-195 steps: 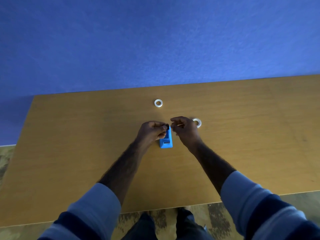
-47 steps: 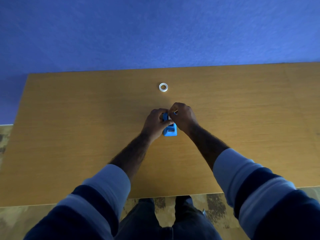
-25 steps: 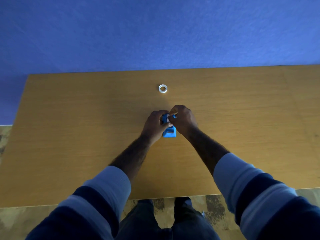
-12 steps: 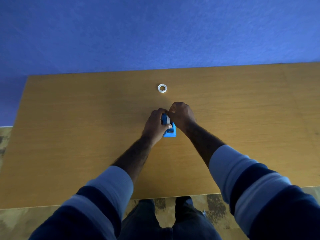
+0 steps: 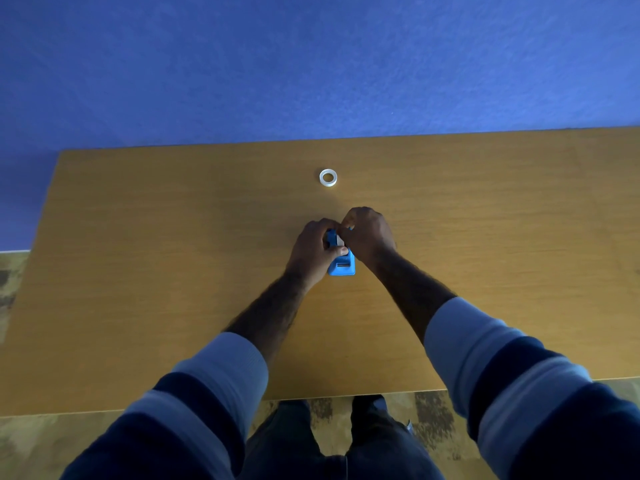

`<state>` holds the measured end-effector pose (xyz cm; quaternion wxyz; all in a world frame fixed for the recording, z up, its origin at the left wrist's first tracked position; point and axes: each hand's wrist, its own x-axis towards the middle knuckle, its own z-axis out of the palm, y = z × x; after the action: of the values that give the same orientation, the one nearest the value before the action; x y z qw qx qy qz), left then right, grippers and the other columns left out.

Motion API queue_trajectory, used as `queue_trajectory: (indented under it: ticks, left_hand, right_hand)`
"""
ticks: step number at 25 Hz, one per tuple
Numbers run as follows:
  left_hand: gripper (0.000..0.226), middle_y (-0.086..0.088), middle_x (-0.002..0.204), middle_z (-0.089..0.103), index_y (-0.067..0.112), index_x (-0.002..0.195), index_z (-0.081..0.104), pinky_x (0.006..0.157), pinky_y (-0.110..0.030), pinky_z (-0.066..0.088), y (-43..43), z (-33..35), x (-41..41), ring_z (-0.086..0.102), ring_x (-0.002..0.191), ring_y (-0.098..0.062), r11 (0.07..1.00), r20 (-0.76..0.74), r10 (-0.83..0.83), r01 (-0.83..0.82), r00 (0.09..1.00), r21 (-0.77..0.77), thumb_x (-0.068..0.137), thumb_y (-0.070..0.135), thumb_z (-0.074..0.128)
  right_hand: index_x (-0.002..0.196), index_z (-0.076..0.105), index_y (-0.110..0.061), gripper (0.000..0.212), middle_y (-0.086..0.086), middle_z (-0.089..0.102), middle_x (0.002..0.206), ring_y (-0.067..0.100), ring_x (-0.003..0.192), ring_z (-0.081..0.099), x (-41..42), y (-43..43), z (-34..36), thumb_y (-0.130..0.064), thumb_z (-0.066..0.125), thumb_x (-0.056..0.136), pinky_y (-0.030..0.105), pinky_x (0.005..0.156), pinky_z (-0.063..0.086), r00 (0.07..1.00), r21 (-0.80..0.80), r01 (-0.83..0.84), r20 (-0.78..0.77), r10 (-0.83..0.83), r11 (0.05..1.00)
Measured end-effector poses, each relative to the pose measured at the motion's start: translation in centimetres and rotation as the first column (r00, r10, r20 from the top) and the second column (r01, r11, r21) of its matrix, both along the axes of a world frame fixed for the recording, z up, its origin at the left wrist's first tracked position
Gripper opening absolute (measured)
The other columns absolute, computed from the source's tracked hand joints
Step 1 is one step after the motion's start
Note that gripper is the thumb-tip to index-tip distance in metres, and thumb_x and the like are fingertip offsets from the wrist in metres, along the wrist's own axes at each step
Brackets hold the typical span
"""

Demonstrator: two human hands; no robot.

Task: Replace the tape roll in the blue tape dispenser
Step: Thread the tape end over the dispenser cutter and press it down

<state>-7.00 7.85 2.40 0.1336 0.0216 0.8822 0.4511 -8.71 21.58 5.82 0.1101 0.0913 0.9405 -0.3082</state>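
Observation:
The blue tape dispenser (image 5: 342, 265) stands on the wooden table (image 5: 173, 271) at its middle, its near end showing below my hands. My left hand (image 5: 311, 249) grips its left side, thumb across the top. My right hand (image 5: 369, 237) is closed over the far end, fingers pinched on a white tape roll (image 5: 338, 241) that sits in the dispenser's cradle; only a sliver of the roll shows. A second white tape roll (image 5: 328, 177) lies flat on the table beyond my hands.
A blue wall (image 5: 311, 64) rises behind the table's far edge. The table's near edge runs in front of my legs, with patterned floor (image 5: 20, 445) below. Bare wood spreads to the left and right of my hands.
My hands have stayed on the dispenser with only slight shifts of the right fingers over the roll. Earlier, a roll lying right of the dispenser left the table and now sits in the dispenser.

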Motion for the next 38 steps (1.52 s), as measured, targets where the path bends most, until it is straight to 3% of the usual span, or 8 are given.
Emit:
queue_trajectory:
  ticks: [4,11,18,23,28,35,38]
  left_hand:
    - [0.046,0.007,0.113,0.058,0.019,0.119,0.061,0.083,-0.023,0.051,0.1,0.1,0.1,0.062,0.100,-0.010,1.000,-0.002,-0.004,0.004,1.000,-0.031,0.079,0.018,0.084]
    - [0.045,-0.004,0.122,0.061,0.018,0.126,0.064,0.090,-0.035,0.060,-0.7,-0.3,0.0,0.068,0.102,-0.014,0.999,0.002,-0.031,0.031,1.000,0.029,0.084,0.022,0.081]
    - [0.047,0.007,0.116,0.056,0.021,0.122,0.065,0.086,-0.025,0.055,-0.3,0.2,0.0,0.064,0.105,-0.014,1.000,0.015,-0.029,0.029,0.999,-0.003,0.079,0.016,0.084]
    - [0.051,0.009,0.114,0.054,0.018,0.123,0.062,0.085,-0.023,0.054,0.0,0.4,-0.1,0.063,0.104,-0.011,0.999,-0.002,-0.028,0.028,1.000,-0.038,0.078,0.014,0.085]
    - [0.053,0.006,0.116,0.055,0.017,0.124,0.060,0.089,-0.032,0.059,-0.2,0.2,-0.1,0.066,0.106,-0.015,0.999,0.019,-0.045,0.045,0.999,-0.008,0.078,0.020,0.086]
    - [0.038,0.002,0.120,0.058,0.020,0.120,0.065,0.090,-0.033,0.059,-0.6,0.0,0.0,0.066,0.106,-0.015,0.998,-0.006,-0.049,0.049,0.999,0.040,0.085,0.016,0.078]
    - [0.036,0.002,0.118,0.059,0.021,0.120,0.068,0.093,-0.040,0.059,-0.9,-0.2,-0.4,0.065,0.107,-0.014,0.996,-0.021,-0.079,0.080,0.997,0.040,0.086,0.017,0.075]
  right_hand:
    - [0.091,0.071,-0.013,0.013,0.005,0.071,0.093,0.023,0.083,0.066,-0.8,-0.2,0.3,-0.024,0.065,0.087,0.040,0.072,0.060,0.998,0.022,0.028,0.052,-0.029,0.999]
    - [0.098,0.072,-0.014,0.014,0.004,0.069,0.103,0.021,0.091,0.065,0.2,0.0,0.1,-0.024,0.066,0.090,0.040,0.076,0.059,1.000,-0.002,0.013,0.021,-0.013,1.000]
    - [0.098,0.071,-0.015,0.013,0.003,0.069,0.104,0.020,0.090,0.065,0.3,0.0,0.1,-0.025,0.067,0.090,0.042,0.077,0.059,1.000,0.024,0.003,0.003,-0.003,1.000]
    - [0.096,0.069,-0.012,0.013,0.003,0.068,0.091,0.020,0.081,0.066,-0.6,-0.7,-0.1,-0.023,0.065,0.092,0.044,0.075,0.061,0.999,0.091,0.029,0.039,-0.033,0.995]
    - [0.095,0.070,-0.012,0.014,0.005,0.068,0.091,0.022,0.081,0.066,-0.6,-0.5,0.0,-0.024,0.063,0.092,0.045,0.074,0.061,0.998,0.070,0.026,0.047,-0.029,0.997]
    - [0.106,0.070,-0.015,0.017,0.004,0.066,0.110,0.023,0.094,0.066,1.4,-0.2,-0.4,-0.025,0.064,0.094,0.046,0.080,0.060,1.000,-0.024,0.027,-0.005,-0.027,0.999]
    - [0.111,0.069,-0.013,0.020,0.006,0.064,0.115,0.024,0.095,0.065,2.7,-0.3,-0.7,-0.024,0.062,0.097,0.046,0.080,0.059,0.998,-0.015,0.013,-0.066,-0.014,1.000]
